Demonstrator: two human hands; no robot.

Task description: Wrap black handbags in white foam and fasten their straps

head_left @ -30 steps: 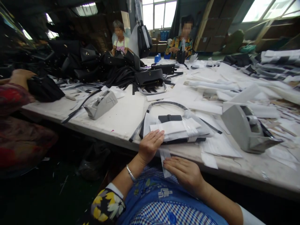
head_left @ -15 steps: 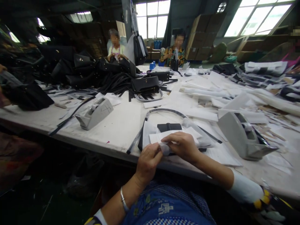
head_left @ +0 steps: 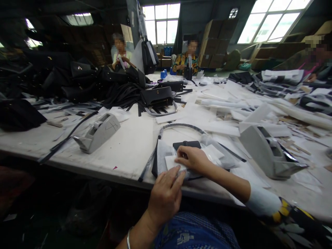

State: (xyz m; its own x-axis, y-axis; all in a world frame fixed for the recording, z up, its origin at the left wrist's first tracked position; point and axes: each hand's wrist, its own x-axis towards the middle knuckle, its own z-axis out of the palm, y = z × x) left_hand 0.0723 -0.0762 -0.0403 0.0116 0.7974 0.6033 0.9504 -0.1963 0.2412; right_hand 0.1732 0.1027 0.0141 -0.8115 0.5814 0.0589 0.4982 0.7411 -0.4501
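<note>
A black bag wrapped in white paper and clear film (head_left: pixel 204 154) lies at the near edge of the white table (head_left: pixel 129 145). My right hand (head_left: pixel 193 159) rests on top of the wrapping, fingers curled and pressing the white paper down. My left hand (head_left: pixel 166 195) is at the near edge of the bag, fingers stretched flat against the wrapping. A film-covered black strap (head_left: pixel 178 127) arcs behind the bag.
A grey tape dispenser (head_left: pixel 269 152) stands right of the bag and another (head_left: pixel 97 133) to the left. Black bags and straps (head_left: pixel 116 86) are piled at the far left, white paper sheets (head_left: pixel 233 100) at the right. Other people sit at the far end.
My right hand rose from my lap onto the wrapped bag. My left hand slid from the bag's top to its near edge. The view swung to the right.
</note>
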